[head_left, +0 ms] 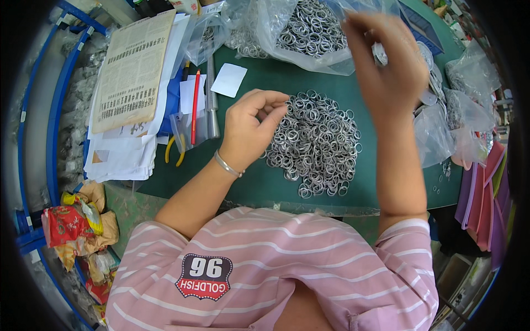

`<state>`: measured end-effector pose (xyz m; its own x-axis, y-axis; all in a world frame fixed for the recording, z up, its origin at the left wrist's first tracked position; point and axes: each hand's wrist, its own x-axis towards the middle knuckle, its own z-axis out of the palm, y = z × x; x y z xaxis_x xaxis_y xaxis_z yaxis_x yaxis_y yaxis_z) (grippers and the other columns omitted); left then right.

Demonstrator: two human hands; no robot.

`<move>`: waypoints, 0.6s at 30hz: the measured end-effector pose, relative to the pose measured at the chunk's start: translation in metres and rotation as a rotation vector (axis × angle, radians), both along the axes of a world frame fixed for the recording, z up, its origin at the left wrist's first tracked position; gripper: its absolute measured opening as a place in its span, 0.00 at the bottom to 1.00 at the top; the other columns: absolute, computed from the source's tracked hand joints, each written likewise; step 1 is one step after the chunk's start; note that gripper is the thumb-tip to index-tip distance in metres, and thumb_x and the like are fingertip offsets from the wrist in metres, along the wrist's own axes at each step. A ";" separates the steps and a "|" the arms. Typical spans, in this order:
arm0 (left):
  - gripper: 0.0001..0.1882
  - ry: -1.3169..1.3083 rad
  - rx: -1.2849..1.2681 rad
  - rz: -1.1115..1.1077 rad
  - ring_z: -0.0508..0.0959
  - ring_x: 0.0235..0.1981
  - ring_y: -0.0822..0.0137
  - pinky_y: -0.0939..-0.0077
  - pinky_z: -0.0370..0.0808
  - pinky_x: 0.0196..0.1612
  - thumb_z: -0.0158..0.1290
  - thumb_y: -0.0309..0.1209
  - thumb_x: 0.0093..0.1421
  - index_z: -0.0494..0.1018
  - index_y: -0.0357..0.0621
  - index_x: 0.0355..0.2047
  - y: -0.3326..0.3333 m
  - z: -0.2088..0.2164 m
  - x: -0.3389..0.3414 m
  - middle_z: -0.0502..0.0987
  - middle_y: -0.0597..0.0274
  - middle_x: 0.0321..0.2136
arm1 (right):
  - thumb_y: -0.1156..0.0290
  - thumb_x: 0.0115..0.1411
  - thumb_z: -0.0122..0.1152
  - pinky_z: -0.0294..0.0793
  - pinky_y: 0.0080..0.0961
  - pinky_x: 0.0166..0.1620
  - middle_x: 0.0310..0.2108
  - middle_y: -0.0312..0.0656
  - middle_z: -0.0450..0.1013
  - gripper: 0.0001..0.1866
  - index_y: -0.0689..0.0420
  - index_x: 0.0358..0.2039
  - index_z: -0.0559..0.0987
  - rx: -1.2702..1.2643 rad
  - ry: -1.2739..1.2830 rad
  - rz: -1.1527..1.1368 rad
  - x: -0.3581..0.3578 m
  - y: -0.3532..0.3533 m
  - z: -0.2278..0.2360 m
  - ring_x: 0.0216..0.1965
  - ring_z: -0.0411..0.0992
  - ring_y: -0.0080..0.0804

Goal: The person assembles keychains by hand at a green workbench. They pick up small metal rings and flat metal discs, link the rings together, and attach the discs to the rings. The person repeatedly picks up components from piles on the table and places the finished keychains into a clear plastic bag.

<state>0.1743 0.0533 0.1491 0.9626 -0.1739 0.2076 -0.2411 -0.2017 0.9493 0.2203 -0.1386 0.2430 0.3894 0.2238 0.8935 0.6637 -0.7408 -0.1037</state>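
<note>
Progress: The loose metal rings form a single broad ring pile point(317, 146) on the green desk point(254, 185), directly in front of the person. A further stock of rings point(312, 27) lies in a clear plastic bag point(331, 67) on the far side of the ring pile. No separate, finished group of rings can be identified near the ring pile. By judgement, the work on the loose rings is at an early or middle stage, with most of the ring pile left to handle; the exact count done cannot be told.

Left hand: The left hand point(256, 118) is at the upper left edge of the ring pile. The palm is turned inward and the fingers are bent, with thumb and fingertips brought to a narrow gap facing the rings. Whether a ring is pinched there, or the fingertips touch one, cannot be told. The forearm enters from the near left of the ring pile, with a metal bangle point(227, 165) at the wrist.

Right hand: The right hand point(392, 60) is raised beyond the ring pile and to its right, in front of the bag's right side. The fingers are curved, pointing away from the person. The hand is blurred; its grip and any contents cannot be told. The forearm extends nearly straight forward, to the right of the ring pile.
</note>
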 end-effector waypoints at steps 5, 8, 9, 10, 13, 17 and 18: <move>0.08 -0.081 0.259 -0.018 0.73 0.24 0.74 0.81 0.71 0.30 0.58 0.21 0.53 0.77 0.37 0.35 0.007 -0.028 0.003 0.75 0.60 0.28 | 0.81 0.49 0.62 0.70 0.25 0.29 0.26 0.41 0.73 0.07 0.60 0.30 0.78 -0.026 0.271 0.127 0.001 -0.004 -0.004 0.25 0.70 0.32; 0.08 -0.165 0.345 -0.048 0.74 0.26 0.65 0.76 0.72 0.31 0.58 0.23 0.53 0.77 0.38 0.34 0.000 -0.046 0.005 0.73 0.58 0.28 | 0.78 0.49 0.61 0.72 0.36 0.32 0.27 0.46 0.72 0.05 0.60 0.30 0.78 -0.104 0.699 0.250 -0.030 0.002 -0.043 0.29 0.72 0.46; 0.08 -0.199 0.378 -0.072 0.75 0.26 0.63 0.74 0.73 0.31 0.58 0.23 0.52 0.77 0.38 0.34 -0.005 -0.049 0.007 0.73 0.58 0.28 | 0.77 0.50 0.60 0.72 0.38 0.33 0.28 0.47 0.72 0.05 0.60 0.30 0.78 -0.168 0.830 0.208 -0.036 0.001 -0.061 0.30 0.73 0.48; 0.09 -0.237 0.422 -0.068 0.75 0.28 0.55 0.67 0.73 0.33 0.58 0.25 0.52 0.77 0.39 0.35 -0.010 -0.050 0.009 0.72 0.55 0.28 | 0.76 0.51 0.60 0.72 0.39 0.34 0.28 0.47 0.72 0.05 0.61 0.29 0.78 -0.166 0.904 0.111 -0.040 0.001 -0.079 0.31 0.73 0.48; 0.08 -0.213 0.564 -0.150 0.75 0.30 0.52 0.63 0.73 0.34 0.58 0.24 0.51 0.76 0.39 0.34 -0.012 -0.048 0.018 0.72 0.53 0.30 | 0.75 0.51 0.61 0.72 0.41 0.36 0.29 0.47 0.72 0.04 0.60 0.29 0.80 -0.108 0.979 -0.007 -0.047 0.002 -0.106 0.33 0.72 0.50; 0.06 -0.202 0.610 -0.217 0.75 0.31 0.51 0.62 0.73 0.35 0.57 0.23 0.51 0.75 0.38 0.31 -0.008 -0.038 0.022 0.72 0.52 0.29 | 0.77 0.52 0.61 0.73 0.35 0.34 0.29 0.45 0.74 0.05 0.61 0.31 0.79 0.049 0.931 0.039 -0.052 -0.007 -0.112 0.31 0.74 0.44; 0.06 -0.232 0.621 -0.208 0.75 0.31 0.52 0.63 0.73 0.35 0.57 0.22 0.51 0.75 0.38 0.31 -0.006 -0.041 0.020 0.71 0.53 0.28 | 0.77 0.53 0.60 0.74 0.32 0.32 0.28 0.44 0.75 0.05 0.61 0.32 0.79 0.094 0.906 0.049 -0.052 -0.009 -0.115 0.30 0.75 0.41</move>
<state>0.1948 0.0468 0.1085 0.8394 -0.5030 0.2058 -0.5161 -0.6187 0.5923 0.1679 -0.1480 0.1280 0.9430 0.2003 0.2659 0.3294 -0.6763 -0.6589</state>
